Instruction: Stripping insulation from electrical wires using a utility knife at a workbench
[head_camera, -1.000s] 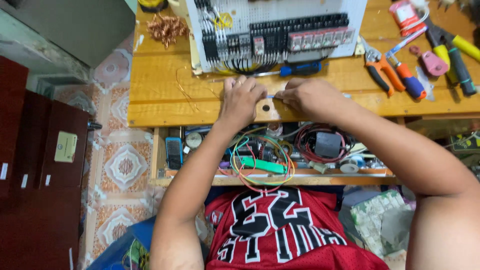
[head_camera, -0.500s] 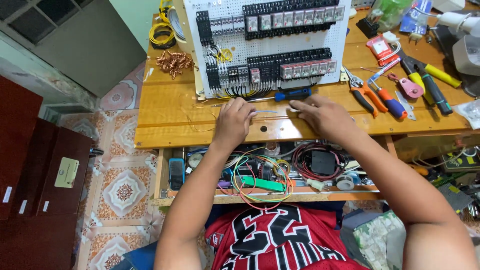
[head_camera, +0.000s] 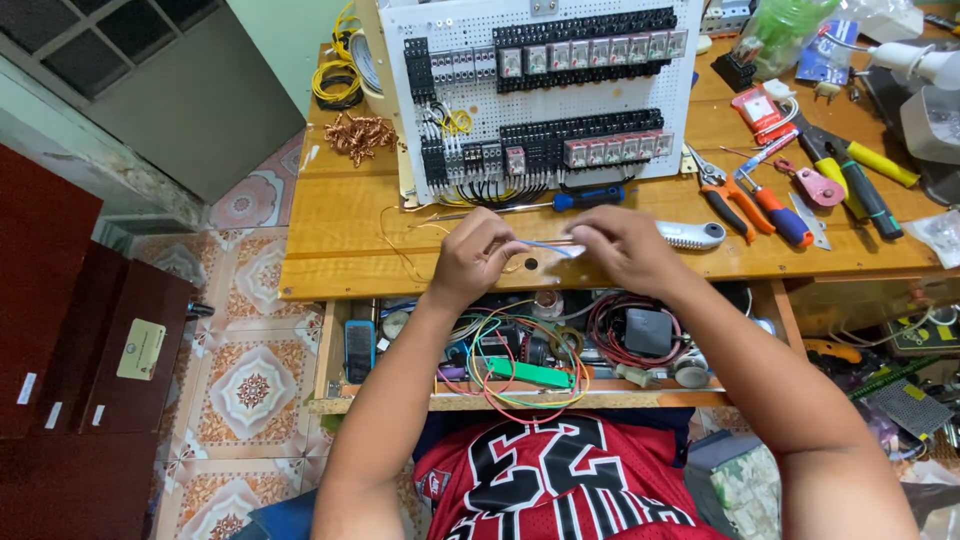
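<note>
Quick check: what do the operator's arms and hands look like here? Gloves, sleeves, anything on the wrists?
Both arms are bare from shoulder to fingertips. The left hand and right hand have no gloves, and no watch, bands or rings show. The only clothing is a sleeveless red mesh jersey with large black, white-edged numerals.

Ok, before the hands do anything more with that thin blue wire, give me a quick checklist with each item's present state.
1. Thin blue wire held between both hands: ok, left hand and right hand pinch its ends.
2. Wire off the workbench: cannot tell.
3. Wire end stripped: cannot tell, too small.
4. Blue-handled screwdriver close by: ok, lying beside the white panel board.
5. Utility knife blade retracted: cannot tell.
6. Pliers beside right hand: ok, untouched.
</note>
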